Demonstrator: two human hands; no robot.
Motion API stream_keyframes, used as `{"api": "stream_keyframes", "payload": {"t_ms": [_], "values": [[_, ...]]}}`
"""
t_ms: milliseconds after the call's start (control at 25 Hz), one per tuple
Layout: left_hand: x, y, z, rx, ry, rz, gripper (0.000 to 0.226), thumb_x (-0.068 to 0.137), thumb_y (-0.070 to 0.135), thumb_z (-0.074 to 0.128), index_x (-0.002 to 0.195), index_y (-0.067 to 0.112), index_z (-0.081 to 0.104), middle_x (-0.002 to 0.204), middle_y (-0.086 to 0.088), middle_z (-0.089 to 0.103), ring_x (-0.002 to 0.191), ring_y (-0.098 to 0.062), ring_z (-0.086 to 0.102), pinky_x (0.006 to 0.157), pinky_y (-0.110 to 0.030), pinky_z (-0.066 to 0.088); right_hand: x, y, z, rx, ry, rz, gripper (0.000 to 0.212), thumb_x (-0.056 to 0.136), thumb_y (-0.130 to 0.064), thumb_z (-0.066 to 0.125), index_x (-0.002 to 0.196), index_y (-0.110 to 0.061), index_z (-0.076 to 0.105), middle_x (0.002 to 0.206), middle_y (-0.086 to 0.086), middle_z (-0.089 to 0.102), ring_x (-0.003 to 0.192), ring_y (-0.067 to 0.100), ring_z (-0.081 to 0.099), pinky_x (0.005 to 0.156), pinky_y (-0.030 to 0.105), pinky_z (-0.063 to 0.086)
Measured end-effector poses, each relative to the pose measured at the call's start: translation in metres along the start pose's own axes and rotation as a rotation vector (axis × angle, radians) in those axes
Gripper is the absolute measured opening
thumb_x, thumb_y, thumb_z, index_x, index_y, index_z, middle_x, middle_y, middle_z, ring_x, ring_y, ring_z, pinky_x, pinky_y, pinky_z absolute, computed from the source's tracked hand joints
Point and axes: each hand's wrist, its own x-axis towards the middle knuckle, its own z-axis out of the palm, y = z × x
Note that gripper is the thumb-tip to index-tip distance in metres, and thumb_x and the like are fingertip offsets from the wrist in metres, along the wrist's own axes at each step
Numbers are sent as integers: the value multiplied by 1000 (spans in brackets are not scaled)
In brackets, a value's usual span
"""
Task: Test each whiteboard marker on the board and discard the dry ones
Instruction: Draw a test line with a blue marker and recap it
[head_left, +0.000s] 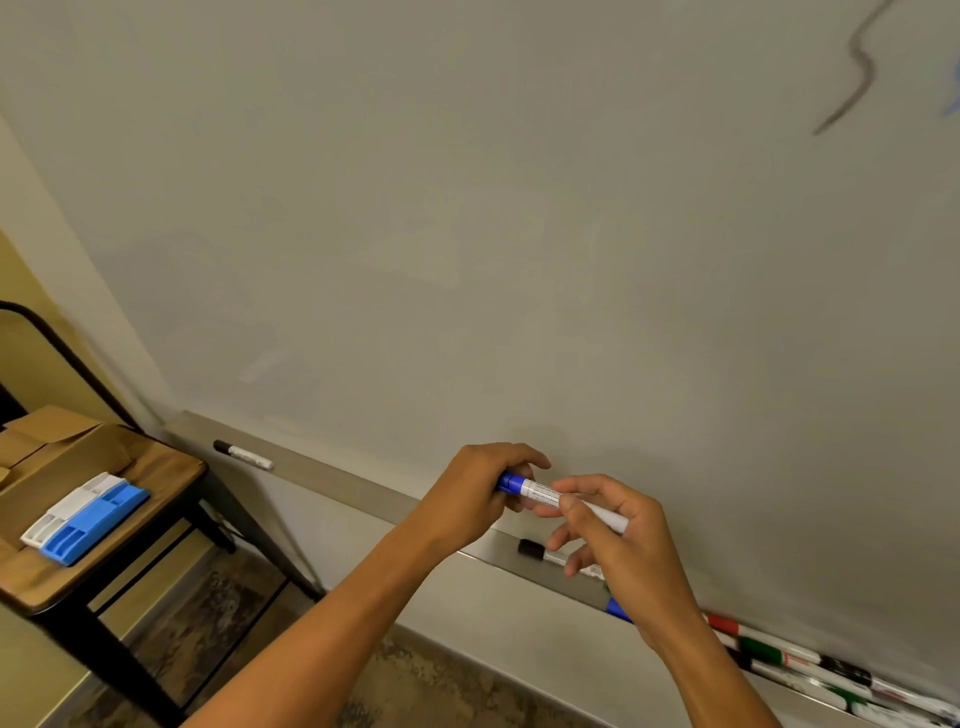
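Note:
Both hands hold one blue-capped whiteboard marker (540, 493) in front of the lower whiteboard (467, 208). My left hand (478, 499) grips its blue cap end. My right hand (618, 540) pinches the white barrel. On the board's tray (332, 480) lies a black-capped marker (242, 454) at the far left and another black-capped marker (540, 552) just under my hands. A blue marker end (617, 609) shows below my right wrist. Several red, green and black markers (810, 665) lie at the tray's right end. A grey squiggle (857, 78) is drawn on the board's upper right.
A small wooden table (31, 587) with black legs stands at the left, bearing a cardboard box (57, 447) and a blue and white eraser set (85, 517). Patterned floor shows below the tray.

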Motion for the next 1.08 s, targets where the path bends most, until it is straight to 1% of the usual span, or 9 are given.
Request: {"api": "stream_keyframes", "payload": {"t_ms": [280,360,480,520,600,640,720,880,1080], "values": [[6,-67,-36,-55,22,-55,43,82,-18,55,113,8,69,89,-1,67,74,-8,63,69,-6,46,52,14,67,-24,19,31,12,97,-9,60,98,-9,72,87,5,78,62,22,67,55,34,57],[6,-82,-43,-87,-3,-88,39,83,-17,56,110,8,69,85,2,66,70,-9,66,68,-9,50,63,21,81,-28,19,43,11,97,-9,61,97,-10,72,86,7,77,60,22,66,54,34,56],[4,-117,-52,-118,-182,-134,30,89,-9,55,107,13,66,88,-5,70,69,-11,71,69,-24,59,80,33,99,-78,-40,74,11,98,-10,61,97,-11,72,84,8,76,60,21,64,56,33,56],[2,-128,-54,-68,-247,-138,26,92,-2,57,108,17,65,91,-4,71,71,-11,71,71,-28,60,86,39,105,-94,-63,102,10,98,-11,61,98,-12,71,84,7,76,60,20,63,56,32,56],[-1,-151,-57,238,-305,-93,23,96,21,58,118,25,60,100,2,71,82,-14,69,74,-34,57,98,52,118,-82,-71,181,6,97,-11,62,101,-13,66,84,8,76,58,19,59,55,31,54],[-3,-161,-57,415,-273,-50,27,97,34,55,124,28,56,106,5,69,89,-16,67,77,-36,55,103,60,124,-65,-59,219,5,97,-11,63,101,-13,63,82,9,76,57,18,57,53,30,52],[-10,-180,-55,562,-191,70,35,97,44,49,127,28,52,114,6,66,98,-18,63,88,-37,50,114,77,139,-40,-9,284,8,96,-16,65,98,-13,58,77,10,71,55,16,51,51,30,47],[-25,-216,-44,542,-101,245,24,94,22,63,118,22,61,109,4,65,96,-18,61,93,-34,47,126,104,171,-37,-8,367,19,96,-28,66,100,-15,52,79,5,62,59,15,49,55,30,46],[-35,-275,-63,404,-72,16,22,94,16,59,115,18,67,106,0,56,93,-15,50,78,-25,42,131,122,190,-73,-88,442,28,96,-26,65,120,-30,52,107,7,65,81,18,61,67,28,55]]}}
